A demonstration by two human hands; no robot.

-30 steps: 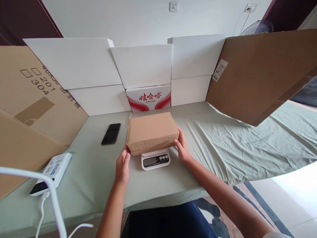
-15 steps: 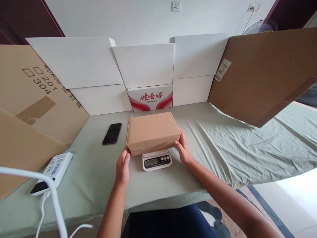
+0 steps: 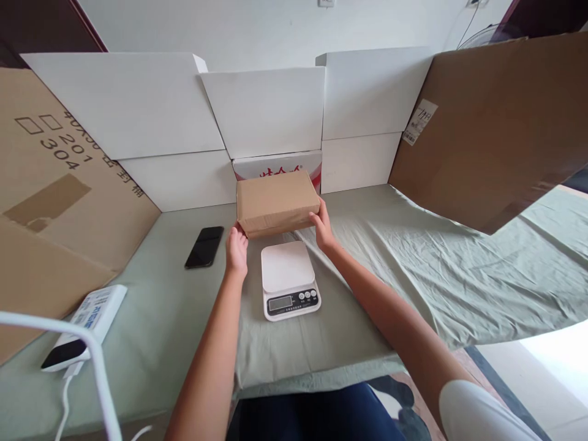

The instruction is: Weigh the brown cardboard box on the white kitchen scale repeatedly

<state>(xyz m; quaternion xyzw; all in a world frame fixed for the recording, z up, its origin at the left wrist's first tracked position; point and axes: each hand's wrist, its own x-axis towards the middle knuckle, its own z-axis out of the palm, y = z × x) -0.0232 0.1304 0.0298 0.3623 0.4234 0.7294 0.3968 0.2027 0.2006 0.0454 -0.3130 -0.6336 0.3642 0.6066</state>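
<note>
While both hands were stretched forward over the table, a large brown cardboard sheet stood at the far left, with printed numbers on it. Near the left edge lay a white power bank with a white cable going down from it. More to the right, a black phone lay flat on the green cloth, well apart from the power bank. The left hand pressed against the left end of a brown cardboard box, fingers closed onto its lower corner. The box was held between the two hands, beyond the kitchen scale and not touching it; whether it rested on the cloth or hung just above it, I cannot tell. The scale stood bare, its display facing the person. The right hand gripped the right end of the box. Behind the box stood white cartons, and another brown sheet with a label leaned at the right.
</note>
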